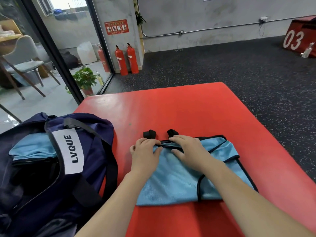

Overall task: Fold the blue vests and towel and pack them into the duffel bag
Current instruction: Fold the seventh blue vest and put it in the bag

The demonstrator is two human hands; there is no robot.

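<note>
Duffel bag (51, 168) with white "LVQUE" label (71, 151)

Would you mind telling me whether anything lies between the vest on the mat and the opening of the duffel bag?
Nothing visible does. The vest lies beside the duffel bag, whose opening gapes, with light blue fabric already inside.
</note>
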